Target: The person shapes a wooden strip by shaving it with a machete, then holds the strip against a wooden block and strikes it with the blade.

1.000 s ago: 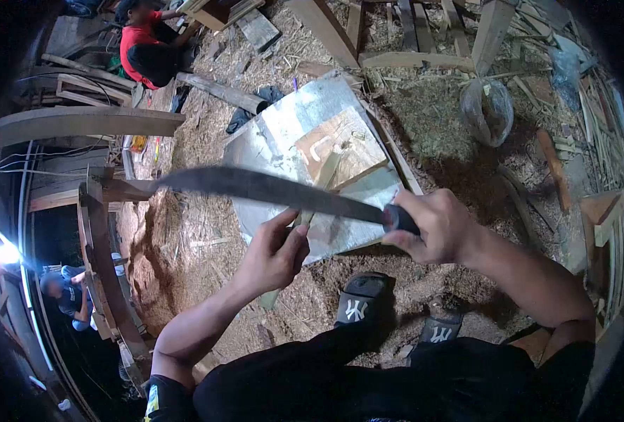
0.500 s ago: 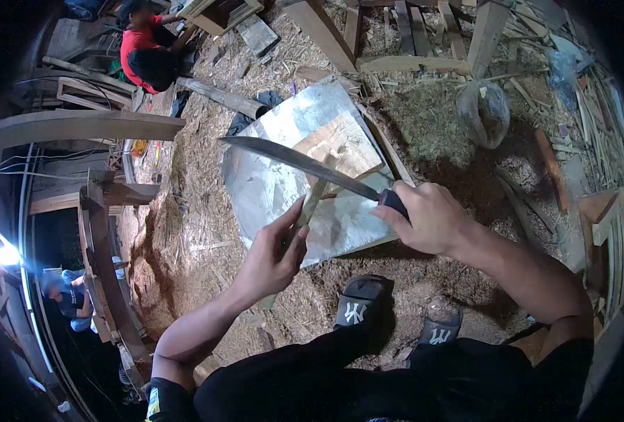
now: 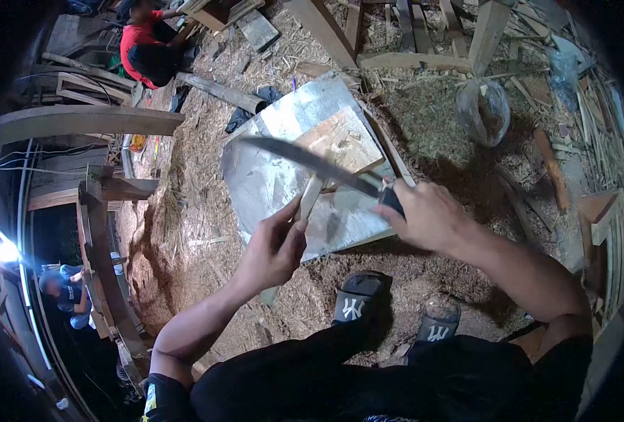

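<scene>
My right hand [image 3: 421,216] is wrapped round the black handle of a long, dark-bladed knife [image 3: 305,159], whose blade points to the upper left and is slightly blurred. Between the fingers of my left hand [image 3: 275,250] is a narrow wooden strip [image 3: 311,195], tilted, with its upper end at the blade. Its lower end shows below my palm. Beneath both hands lies a pale, paint-smeared board [image 3: 259,186], with a smaller wooden block [image 3: 347,138] on top.
Wood shavings cover the ground. A person in red [image 3: 140,49] squats at the upper left, another person [image 3: 69,294] is at the lower left. Curved timber [image 3: 90,124] stands left, a wooden frame [image 3: 414,62] at the top, a plastic bag [image 3: 482,112] at the right.
The knife blade has shifted slightly right and down along the strip. The strip has turned a little in my left hand and shows a paler face.
</scene>
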`<state>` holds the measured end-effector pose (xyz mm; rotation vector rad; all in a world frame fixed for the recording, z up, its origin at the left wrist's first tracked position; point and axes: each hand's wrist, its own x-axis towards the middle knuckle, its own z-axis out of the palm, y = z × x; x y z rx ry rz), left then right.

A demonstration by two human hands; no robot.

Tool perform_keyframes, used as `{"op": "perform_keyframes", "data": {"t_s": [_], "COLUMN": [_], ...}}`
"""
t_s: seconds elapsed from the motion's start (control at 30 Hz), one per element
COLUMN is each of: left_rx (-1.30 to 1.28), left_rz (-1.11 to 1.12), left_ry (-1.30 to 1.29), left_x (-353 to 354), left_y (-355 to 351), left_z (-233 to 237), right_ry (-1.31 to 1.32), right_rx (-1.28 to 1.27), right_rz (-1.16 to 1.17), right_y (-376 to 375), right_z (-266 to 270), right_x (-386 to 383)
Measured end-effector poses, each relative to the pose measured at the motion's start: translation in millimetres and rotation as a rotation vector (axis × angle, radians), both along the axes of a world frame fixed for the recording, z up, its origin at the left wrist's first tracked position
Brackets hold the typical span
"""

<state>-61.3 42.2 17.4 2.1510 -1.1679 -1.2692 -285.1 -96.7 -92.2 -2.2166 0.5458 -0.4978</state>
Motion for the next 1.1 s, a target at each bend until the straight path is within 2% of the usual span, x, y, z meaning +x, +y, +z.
{"op": "perform_keyframes", "data": {"t_s": [0.03, 0.1, 0.17, 0.2, 0.3, 0.37, 0.43, 0.47, 0.5, 0.57, 0.6, 0.7, 0.77, 0.83, 0.97, 1.03, 1.1], "left_rx": [-0.024, 0.011, -0.064, 0.070, 0.024, -0.006, -0.118, -0.091, -0.090, 0.001, -0.046, -0.087, -0.073, -0.054, -0.019, 0.008, 0.028], "left_rz": [-0.007, 0.001, 0.004, -0.031, 0.055, 0.034, -0.015, -0.030, -0.026, 0.088, 0.044, -0.027, 0.004, 0.045, 0.063, 0.018, 0.072], "left_ry": [-0.028, 0.000, 0.005, 0.004, 0.077, 0.029, -0.010, -0.015, -0.014, 0.093, 0.049, -0.043, -0.009, 0.028, 0.069, 0.019, 0.049], "left_x": [-3, -4, -1, 5, -5, -4, -2, 3, 1, -7, -5, -1, 0, -1, 0, 1, -4], "left_y": [-2, -3, 2, -1, -5, -4, 3, 5, 3, -3, -4, 0, -1, 0, -2, 0, 4], "left_z": [4, 5, -2, 0, 9, 3, -5, -8, -5, 6, 2, -5, -5, 0, 2, 4, 10], "right_ry": [0.086, 0.039, -0.180, -0.179, 0.224, 0.172, 0.097, 0.055, 0.056, 0.360, 0.223, 0.166, 0.196, 0.325, 0.218, 0.238, 0.397], "right_rx": [0.088, 0.086, 0.063, 0.063, 0.058, 0.000, 0.184, 0.047, 0.048, 0.021, 0.016, 0.024, 0.107, -0.103, 0.044, 0.100, 0.020], "right_rz": [-0.107, -0.135, 0.037, 0.040, -0.105, -0.136, 0.021, 0.053, 0.057, -0.058, -0.136, -0.089, 0.004, -0.107, -0.128, -0.051, -0.174], "right_y": [-1, -3, 2, 2, 1, -5, -3, 4, 5, 4, 2, 3, 3, 5, 6, 7, 7], "right_z": [0, 6, 12, 9, 1, 7, 23, 18, 15, 9, 8, 16, 19, 10, 20, 23, 21], "right_x": [3, -1, -5, -3, 4, -1, -6, -9, -6, -1, -1, -5, -7, -6, -9, -12, -10]}}
